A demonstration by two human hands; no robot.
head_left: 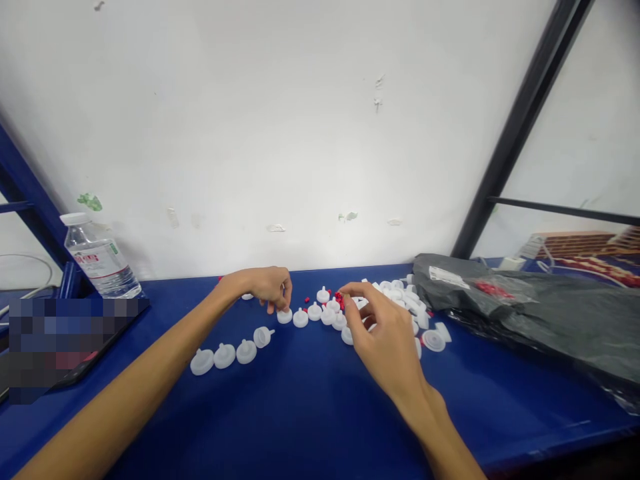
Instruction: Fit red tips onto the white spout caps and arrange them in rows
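Note:
My left hand [273,288] reaches over a row of white spouted caps, its fingers curled down and pinching the top of one white spouted cap [285,317], whose spout they hide. My right hand [383,323] has its thumb and index finger nearly together at a cluster of small red pieces [339,301]; a red piece shows at the fingertips. Between the hands stand several more upright caps, such as the white cap [301,319]. Nearer on the left, a second row [225,356] ends in a tipped cap [262,337] with its spout pointing right.
A heap of white caps [417,307] lies behind and right of my right hand. A grey plastic bag [530,320] covers the right of the blue table [300,420]. At left, a water bottle [103,260] stands beside a dark, partly blurred object. A white wall rises behind.

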